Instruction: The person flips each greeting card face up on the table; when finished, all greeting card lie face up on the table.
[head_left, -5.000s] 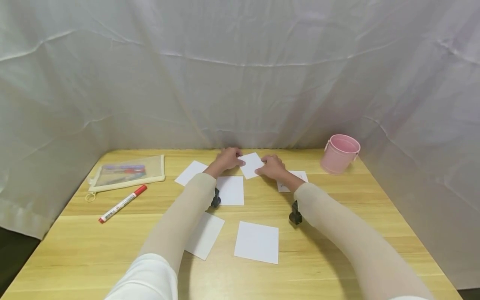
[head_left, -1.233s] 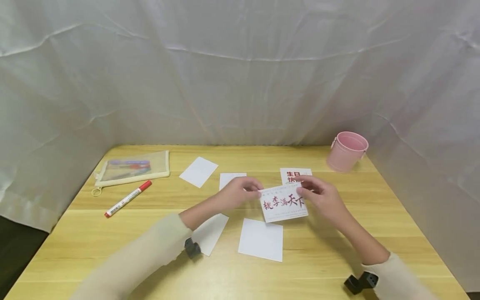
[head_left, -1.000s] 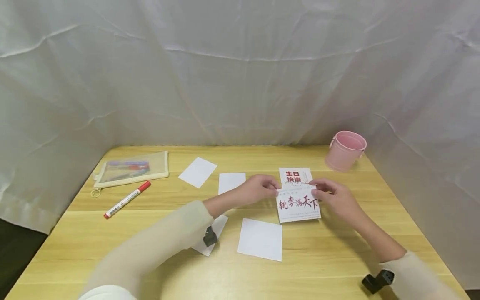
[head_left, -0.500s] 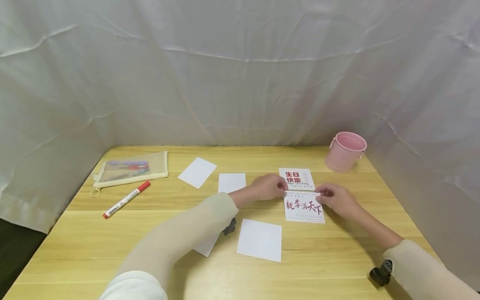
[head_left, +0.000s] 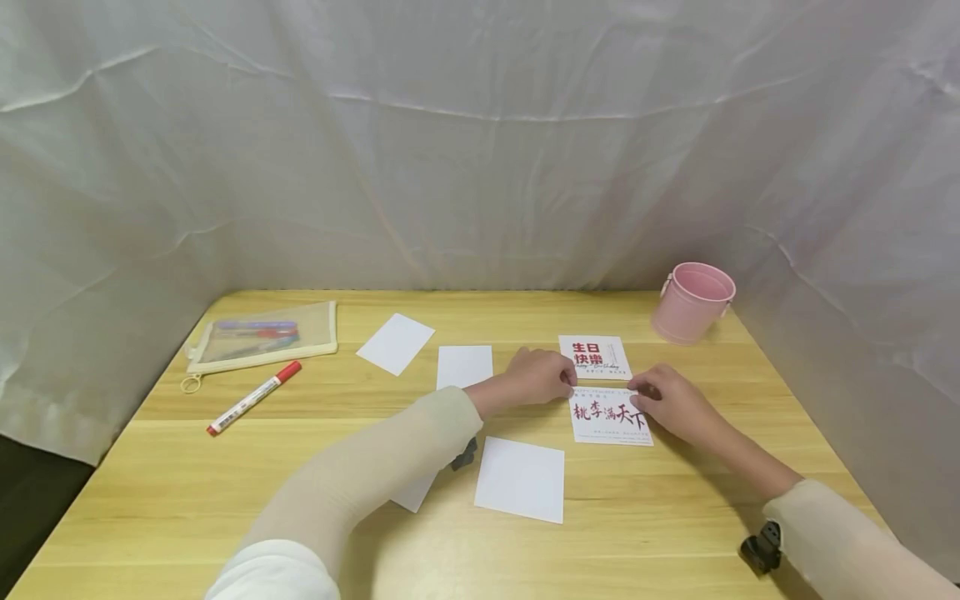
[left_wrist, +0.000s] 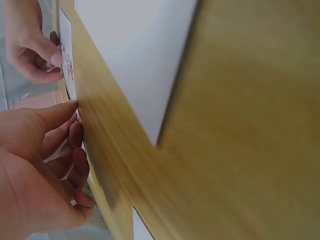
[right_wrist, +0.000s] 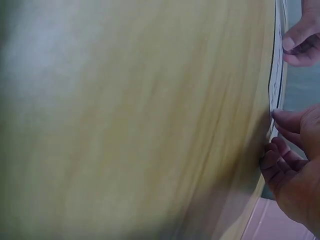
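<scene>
A white card with red brush-style characters point(head_left: 607, 421) lies on the table in the head view, just in front of another card with bold red characters point(head_left: 592, 350). My left hand point(head_left: 536, 377) pinches its far left corner between thumb and fingers. At the far right corner, my right hand point(head_left: 675, 404) holds it with thumb and index finger. The left wrist view shows the left hand point(left_wrist: 40, 170) with its fingertips at the card edge. From the right wrist, the right hand point(right_wrist: 295, 165) appears with its other fingers curled against the table.
Blank white cards point(head_left: 519, 479) lie around the middle, one partly under the left forearm. To the left are a red-capped marker point(head_left: 253, 400) and a zipped mesh pouch point(head_left: 262, 364) with pens inside. A pink bucket point(head_left: 688, 308) stands at the back right.
The hands held a card, blank side showing, at the back middle. It now shows red characters, having come right and forward, then down in front of the other printed card.
</scene>
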